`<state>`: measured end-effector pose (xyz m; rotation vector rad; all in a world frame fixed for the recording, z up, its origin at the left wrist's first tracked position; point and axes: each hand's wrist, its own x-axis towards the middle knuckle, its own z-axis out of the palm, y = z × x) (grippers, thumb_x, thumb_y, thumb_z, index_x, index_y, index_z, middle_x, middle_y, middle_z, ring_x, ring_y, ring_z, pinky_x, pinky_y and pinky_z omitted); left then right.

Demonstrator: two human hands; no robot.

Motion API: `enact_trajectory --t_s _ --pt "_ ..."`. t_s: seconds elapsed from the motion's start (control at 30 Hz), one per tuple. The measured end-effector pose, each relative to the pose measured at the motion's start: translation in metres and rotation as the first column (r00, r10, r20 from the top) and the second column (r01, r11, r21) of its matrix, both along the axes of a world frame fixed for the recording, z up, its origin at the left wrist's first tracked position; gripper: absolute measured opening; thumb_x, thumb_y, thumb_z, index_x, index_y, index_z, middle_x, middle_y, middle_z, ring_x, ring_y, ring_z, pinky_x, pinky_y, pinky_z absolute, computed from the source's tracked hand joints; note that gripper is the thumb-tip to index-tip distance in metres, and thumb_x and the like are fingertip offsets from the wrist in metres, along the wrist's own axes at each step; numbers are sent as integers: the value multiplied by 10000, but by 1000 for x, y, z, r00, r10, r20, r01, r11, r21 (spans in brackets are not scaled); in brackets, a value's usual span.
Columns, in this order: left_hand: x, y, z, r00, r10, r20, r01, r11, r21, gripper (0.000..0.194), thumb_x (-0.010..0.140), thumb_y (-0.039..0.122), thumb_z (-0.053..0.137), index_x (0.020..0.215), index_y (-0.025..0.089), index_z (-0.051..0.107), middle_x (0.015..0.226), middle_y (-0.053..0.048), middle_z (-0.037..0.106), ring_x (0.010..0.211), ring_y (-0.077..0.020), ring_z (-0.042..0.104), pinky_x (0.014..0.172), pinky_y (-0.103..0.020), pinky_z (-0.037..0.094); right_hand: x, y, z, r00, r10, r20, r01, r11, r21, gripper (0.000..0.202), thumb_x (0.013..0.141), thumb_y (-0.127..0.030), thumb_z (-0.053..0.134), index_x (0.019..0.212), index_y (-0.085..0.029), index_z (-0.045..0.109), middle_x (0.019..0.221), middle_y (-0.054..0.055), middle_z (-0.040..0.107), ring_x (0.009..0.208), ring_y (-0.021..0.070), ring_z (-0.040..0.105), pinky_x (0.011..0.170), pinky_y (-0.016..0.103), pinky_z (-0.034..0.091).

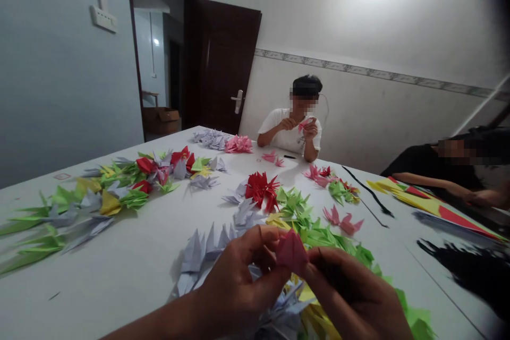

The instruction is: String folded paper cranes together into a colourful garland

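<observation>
A small pink folded paper piece (292, 251) is pinched between both my hands, low in the middle of the head view. My left hand (239, 281) grips it from the left with thumb and fingers. My right hand (350, 292) holds its right side. Under and around my hands lie grey folded paper shapes (207, 252), green ones (319, 231) and yellow ones (314, 319) on the white table (131, 255).
Heaps of folded paper in green, grey, red and yellow (103, 196) lie left; red ones (261, 188) sit mid-table, pink ones (239, 144) far back. A person across the table (292, 127) folds pink paper. Another person's arm (446, 186) rests near coloured sheets (430, 204) at right.
</observation>
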<state>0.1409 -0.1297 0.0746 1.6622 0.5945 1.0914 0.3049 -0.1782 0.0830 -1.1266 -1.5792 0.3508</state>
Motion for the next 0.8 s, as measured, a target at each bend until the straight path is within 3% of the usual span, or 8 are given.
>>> enact_trajectory --t_s 0.13,0.23,0.33,0.43,0.53,0.6,0.67,0.8 --pt "-4 4 -1 997 55 -48 -55 998 -15 358 798 240 609 1145 183 544 1002 -84 634 803 -147 612 648 -235 523 19 15 -3 967 -198 -162 191 980 -60 164 678 -311 757 768 -178 723 705 41 714 555 155 650 492 181 538" --pt "-8 5 -1 994 84 -73 -83 996 22 306 819 232 586 1122 201 560 1031 -77 624 864 -156 623 681 -240 533 58 42 -3 878 -409 -249 395 912 -108 359 630 -430 772 816 -129 713 720 70 694 603 176 631 489 214 513" --pt "-11 4 0 992 112 -59 -104 986 130 258 836 209 574 1093 225 575 1056 -56 619 860 -139 637 732 -246 536 101 64 0 799 -537 -269 525 842 -123 550 605 -527 761 893 -64 693 582 45 621 472 141 544 373 201 412" --pt "-13 8 1 989 137 -51 -118 955 274 221 843 187 558 1059 228 584 1100 -60 613 849 -132 643 700 -235 541 117 64 1 763 -587 -272 577 807 -125 655 626 -561 754 1029 -52 669 581 21 605 450 124 526 358 189 382" --pt "-18 33 -5 960 240 -146 -148 875 461 235 838 199 554 1069 207 598 1137 -86 620 970 -175 630 785 -281 545 102 49 -3 791 -551 -265 532 834 -147 595 643 -577 746 985 -92 701 627 30 631 480 125 558 394 185 435" --pt "-28 65 -20 883 406 -235 -223 804 551 269 827 240 569 1089 198 616 1172 -96 619 1083 -213 596 928 -352 505 87 37 -7 828 -501 -253 470 865 -176 528 600 -554 785 886 -114 731 665 53 662 524 148 596 426 192 480" --pt "-46 105 -44 748 609 -265 -396 730 558 283 825 265 565 1089 188 634 1221 -110 600 1158 -243 557 1013 -407 449 78 30 -10 857 -467 -218 428 880 -205 472 577 -527 807 838 -138 748 707 67 689 581 180 635 431 189 501" --pt "-94 173 -98 537 790 -297 -600 604 524 318 790 207 586 1095 140 642 1358 -161 488 1302 -343 406 1104 -542 295 83 30 -24 883 -457 -111 429 879 -209 438 584 -509 804 876 -185 767 799 72 728 695 237 688 439 183 535"
